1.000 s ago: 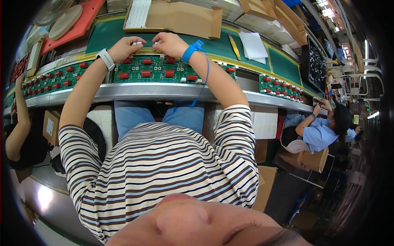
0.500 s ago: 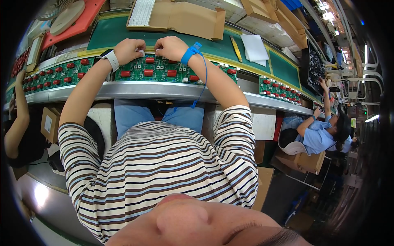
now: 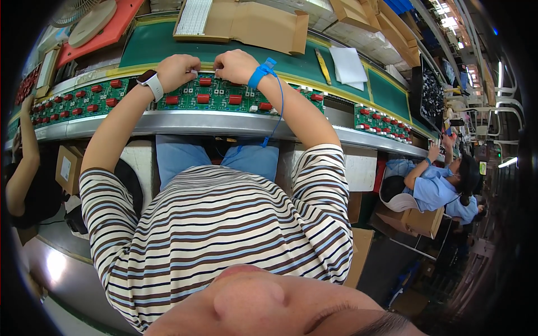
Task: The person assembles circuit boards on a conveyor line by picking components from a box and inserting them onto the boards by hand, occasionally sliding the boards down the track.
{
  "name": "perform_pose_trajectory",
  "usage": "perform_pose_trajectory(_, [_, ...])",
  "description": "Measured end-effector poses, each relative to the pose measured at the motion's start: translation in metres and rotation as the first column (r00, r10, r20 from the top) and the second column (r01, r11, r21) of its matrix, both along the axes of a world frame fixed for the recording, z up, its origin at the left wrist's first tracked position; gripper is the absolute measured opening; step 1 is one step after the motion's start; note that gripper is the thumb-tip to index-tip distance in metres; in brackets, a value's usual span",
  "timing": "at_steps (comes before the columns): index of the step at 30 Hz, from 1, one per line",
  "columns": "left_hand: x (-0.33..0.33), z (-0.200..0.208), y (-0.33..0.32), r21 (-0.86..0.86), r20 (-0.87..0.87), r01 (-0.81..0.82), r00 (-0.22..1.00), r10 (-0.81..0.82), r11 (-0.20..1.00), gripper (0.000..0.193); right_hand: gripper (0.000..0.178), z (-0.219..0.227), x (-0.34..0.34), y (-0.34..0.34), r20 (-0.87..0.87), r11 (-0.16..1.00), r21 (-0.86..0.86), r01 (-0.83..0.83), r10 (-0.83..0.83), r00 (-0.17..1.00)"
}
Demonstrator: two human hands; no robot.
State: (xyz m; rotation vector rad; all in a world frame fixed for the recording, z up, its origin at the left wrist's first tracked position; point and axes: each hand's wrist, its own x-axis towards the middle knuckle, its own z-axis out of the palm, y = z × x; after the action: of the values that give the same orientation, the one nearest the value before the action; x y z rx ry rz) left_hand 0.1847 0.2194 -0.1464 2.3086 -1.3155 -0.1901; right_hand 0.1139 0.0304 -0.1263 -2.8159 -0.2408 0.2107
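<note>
A green circuit board [image 3: 216, 98] with red block parts lies on the conveyor rail in front of me. Both my hands rest at its far edge, close together. My left hand [image 3: 176, 70], a white watch on its wrist, has its fingers curled on a small white part [image 3: 195, 71] between the two hands. My right hand [image 3: 235, 64] wears a blue wrist strap with a blue cord hanging down; its fingers are bent over the board's edge and their tips are hidden. My striped shirt fills the lower middle.
More green boards [image 3: 67, 101] run left and another board [image 3: 381, 120] lies right on the rail. Behind lie an open cardboard box [image 3: 252, 25], white sheets [image 3: 347, 64] and a yellow tool [image 3: 322, 59]. A co-worker in blue [image 3: 443, 187] sits at right; another person's arm [image 3: 22, 162] is at left.
Both hands stay together at the board's far edge, with only a slight shift of the picture.
</note>
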Motion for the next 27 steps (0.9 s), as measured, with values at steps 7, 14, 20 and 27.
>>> perform_pose_trajectory(7, [-0.0026,-0.0046,-0.0001,-0.049,-0.029,-0.047,0.999,0.046,0.998,0.013,0.023,0.0031,-0.0018,0.0007,-0.008,1.000,-0.006,0.004,-0.005,1.000])
perform_pose_trajectory(14, [0.0006,-0.0073,0.0037,-0.074,-0.033,-0.027,0.999,0.025,0.997,0.014,0.023,-0.0007,0.0000,0.0004,0.021,1.000,-0.002,-0.015,0.015,1.000])
perform_pose_trajectory(20, [-0.0014,-0.0063,0.0027,-0.072,-0.046,-0.039,0.998,0.036,0.997,0.014,0.023,0.0035,-0.0034,0.0018,0.021,1.000,-0.018,-0.016,0.016,1.000])
perform_pose_trajectory(27, [-0.0076,0.0005,0.0037,-0.044,-0.005,-0.010,1.000,0.009,0.999,0.016,0.022,0.0010,-0.0056,-0.0005,0.060,0.998,-0.011,-0.070,0.070,0.996])
